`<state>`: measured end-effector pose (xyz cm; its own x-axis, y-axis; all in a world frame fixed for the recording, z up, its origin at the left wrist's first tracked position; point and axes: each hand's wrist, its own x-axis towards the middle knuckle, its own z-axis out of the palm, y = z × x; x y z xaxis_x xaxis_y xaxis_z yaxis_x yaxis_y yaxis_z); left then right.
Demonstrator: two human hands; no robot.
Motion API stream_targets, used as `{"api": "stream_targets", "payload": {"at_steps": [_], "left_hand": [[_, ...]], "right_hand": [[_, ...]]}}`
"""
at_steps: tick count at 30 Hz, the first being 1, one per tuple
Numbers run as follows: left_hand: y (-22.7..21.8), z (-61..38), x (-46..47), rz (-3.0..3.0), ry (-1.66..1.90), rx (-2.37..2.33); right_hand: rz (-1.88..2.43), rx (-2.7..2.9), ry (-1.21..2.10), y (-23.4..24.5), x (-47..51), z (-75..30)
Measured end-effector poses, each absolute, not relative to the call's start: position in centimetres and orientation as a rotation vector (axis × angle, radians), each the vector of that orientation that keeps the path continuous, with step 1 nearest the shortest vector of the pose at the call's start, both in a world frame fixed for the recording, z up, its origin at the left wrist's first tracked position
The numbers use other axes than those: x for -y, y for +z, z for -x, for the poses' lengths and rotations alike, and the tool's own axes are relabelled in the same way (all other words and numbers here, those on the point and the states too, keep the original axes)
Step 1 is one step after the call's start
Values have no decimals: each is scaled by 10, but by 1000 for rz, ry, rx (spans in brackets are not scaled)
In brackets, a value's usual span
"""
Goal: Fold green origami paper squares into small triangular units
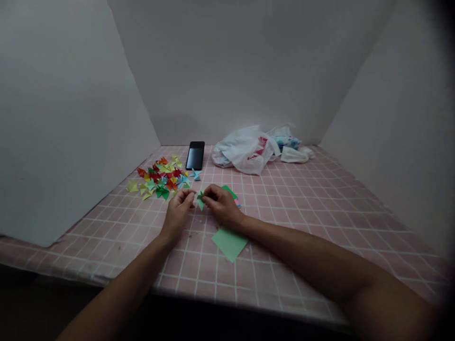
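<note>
One green folded paper is mid-frame; our right hand pinches it. We can't tell if our left hand does. We should bend gently.

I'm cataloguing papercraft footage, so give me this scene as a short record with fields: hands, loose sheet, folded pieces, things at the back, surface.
Right hand: fingers pinch a small green folded paper
Left hand: beside that paper; contact unclear
Loose sheet: light green, on the near side of the right hand
Folded pieces: multicoloured cluster, left side
Back: black phone; white plastic bag with red print
Surface: pink tablecloth, white grid
</note>
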<state>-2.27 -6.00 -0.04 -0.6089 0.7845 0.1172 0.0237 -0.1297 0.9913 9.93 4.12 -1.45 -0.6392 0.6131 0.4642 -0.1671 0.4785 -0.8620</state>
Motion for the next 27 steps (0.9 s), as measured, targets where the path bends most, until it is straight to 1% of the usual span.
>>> {"api": "stream_targets", "payload": {"at_steps": [3, 7, 17, 21, 27], "left_hand": [[0, 22, 61, -892, 1800, -1626], [3, 18, 62, -931, 1703, -1639], [10, 19, 65, -963, 1586, -1758], [22, 47, 71, -941, 1657, -1904], [32, 117, 100, -871, 1446, -2244]], "right_hand": [[407, 1900, 1245, -14, -43, -99], [442, 1863, 1247, -14, -44, -99], [406, 1839, 1316, -13, -41, -99], [426, 1818, 1302, -12, -42, -100], [469, 1835, 1316, -12, -44, -102]]}}
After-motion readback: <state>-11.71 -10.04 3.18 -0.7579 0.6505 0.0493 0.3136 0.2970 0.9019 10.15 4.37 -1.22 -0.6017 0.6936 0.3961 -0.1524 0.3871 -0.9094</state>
